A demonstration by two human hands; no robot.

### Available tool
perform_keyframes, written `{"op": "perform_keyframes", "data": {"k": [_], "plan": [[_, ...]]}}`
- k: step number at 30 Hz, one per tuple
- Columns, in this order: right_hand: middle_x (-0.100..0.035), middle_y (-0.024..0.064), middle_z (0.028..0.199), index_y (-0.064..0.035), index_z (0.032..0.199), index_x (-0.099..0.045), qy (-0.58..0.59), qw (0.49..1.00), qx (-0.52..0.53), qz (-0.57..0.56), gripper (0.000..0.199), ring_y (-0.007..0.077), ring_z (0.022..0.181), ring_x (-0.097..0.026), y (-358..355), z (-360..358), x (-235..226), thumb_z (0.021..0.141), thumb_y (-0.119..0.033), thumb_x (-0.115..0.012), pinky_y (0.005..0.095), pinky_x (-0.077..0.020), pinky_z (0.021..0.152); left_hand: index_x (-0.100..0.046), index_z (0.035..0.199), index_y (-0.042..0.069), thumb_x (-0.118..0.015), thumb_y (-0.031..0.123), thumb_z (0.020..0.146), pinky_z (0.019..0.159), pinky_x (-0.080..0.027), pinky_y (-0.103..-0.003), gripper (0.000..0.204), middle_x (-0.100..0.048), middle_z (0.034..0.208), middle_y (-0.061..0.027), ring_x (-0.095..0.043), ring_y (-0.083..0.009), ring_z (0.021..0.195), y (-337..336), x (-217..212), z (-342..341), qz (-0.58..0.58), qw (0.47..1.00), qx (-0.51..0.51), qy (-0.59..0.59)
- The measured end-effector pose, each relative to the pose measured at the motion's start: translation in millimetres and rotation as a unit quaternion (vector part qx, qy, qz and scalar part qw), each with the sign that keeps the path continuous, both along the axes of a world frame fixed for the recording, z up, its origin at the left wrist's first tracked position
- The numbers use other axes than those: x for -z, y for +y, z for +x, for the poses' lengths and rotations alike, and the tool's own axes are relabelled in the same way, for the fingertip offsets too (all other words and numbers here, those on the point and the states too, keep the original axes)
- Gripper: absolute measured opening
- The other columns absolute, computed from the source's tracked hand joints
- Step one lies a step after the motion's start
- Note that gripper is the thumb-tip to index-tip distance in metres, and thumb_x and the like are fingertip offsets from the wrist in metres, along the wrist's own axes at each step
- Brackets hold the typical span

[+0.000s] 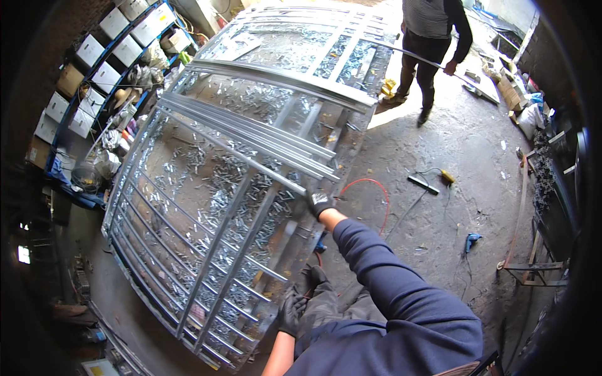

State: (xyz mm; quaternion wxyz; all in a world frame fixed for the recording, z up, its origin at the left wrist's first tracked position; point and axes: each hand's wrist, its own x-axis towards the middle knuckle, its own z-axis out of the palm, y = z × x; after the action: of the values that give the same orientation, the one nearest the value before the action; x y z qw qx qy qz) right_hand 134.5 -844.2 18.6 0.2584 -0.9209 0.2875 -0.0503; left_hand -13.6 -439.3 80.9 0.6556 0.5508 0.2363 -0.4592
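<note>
My right hand, in a dark glove, is closed around the near end of a long silver metal tube. This tube lies slantwise across a large metal frame on the work table. Beside it, on its far side, rests a bundle of parallel metal profiles. My left hand, also gloved, is low beside my thigh near the table's edge. Its fingers look loosely stretched, with nothing visible in them. Thinner rods run side by side across the near left part of the table.
Many small metal offcuts litter the tabletop. A person stands at the far right, one hand on a long bar. On the floor lie a blue power drill, a red hose and a yellow-ended cord. Shelves with boxes line the left.
</note>
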Motion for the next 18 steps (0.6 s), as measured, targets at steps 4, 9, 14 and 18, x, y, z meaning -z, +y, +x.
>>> {"op": "perform_keyframes", "data": {"k": [4, 9, 14, 18], "plan": [[-0.068, 0.0240, 0.099, -0.0065, 0.106, -0.061, -0.021, 0.980, -0.028, 0.197, 0.025, 0.0438, 0.092, -0.065, 57, -117, 15, 0.092, -0.026, -0.054, 0.0508, -0.0499, 0.076, -0.053, 0.133, 0.011, -0.051, 0.037, 0.101, 0.081, -0.055, -0.036, 0.042, -0.067, 0.111, -0.0102, -0.066, -0.0216, 0.096, -16, 27, -45, 0.014, 0.999, 0.027, 0.015], [-0.067, 0.0201, 0.079, -0.0101, 0.103, -0.071, 0.068, 0.962, 0.030, 0.263, 0.044, 0.0335, 0.074, -0.067, 87, -400, 38, 0.092, -0.051, -0.058, 0.0448, -0.0505, 0.070, -0.049, 0.115, 0.022, -0.054, 0.030, 0.100, 0.083, -0.044, -0.032, 0.017, -0.057, 0.101, -0.0007, -0.056, -0.0143, 0.091, -91, 82, -84, -0.161, 0.978, 0.129, 0.022], [-0.066, 0.0051, 0.073, -0.0112, 0.087, -0.068, 0.317, 0.833, -0.263, 0.370, 0.014, 0.0206, 0.061, -0.060, 73, -738, 43, 0.081, -0.023, -0.067, 0.0360, -0.0483, 0.057, -0.047, 0.087, 0.025, -0.044, 0.040, 0.102, 0.057, -0.043, -0.037, 0.021, -0.047, 0.080, 0.0044, -0.048, -0.0130, 0.072, -137, 129, -147, -0.163, 0.959, 0.147, 0.181], [-0.065, 0.0081, 0.072, -0.0111, 0.086, -0.067, 0.206, 0.909, -0.191, 0.308, 0.015, 0.0228, 0.062, -0.059, 72, -797, 16, 0.083, -0.026, -0.064, 0.0385, -0.0455, 0.059, -0.052, 0.135, 0.019, -0.036, 0.048, 0.103, 0.081, -0.051, -0.043, 0.046, -0.056, 0.135, -0.0078, -0.055, -0.0187, 0.120, -169, 121, -153, -0.082, 0.984, 0.132, 0.086]]}}
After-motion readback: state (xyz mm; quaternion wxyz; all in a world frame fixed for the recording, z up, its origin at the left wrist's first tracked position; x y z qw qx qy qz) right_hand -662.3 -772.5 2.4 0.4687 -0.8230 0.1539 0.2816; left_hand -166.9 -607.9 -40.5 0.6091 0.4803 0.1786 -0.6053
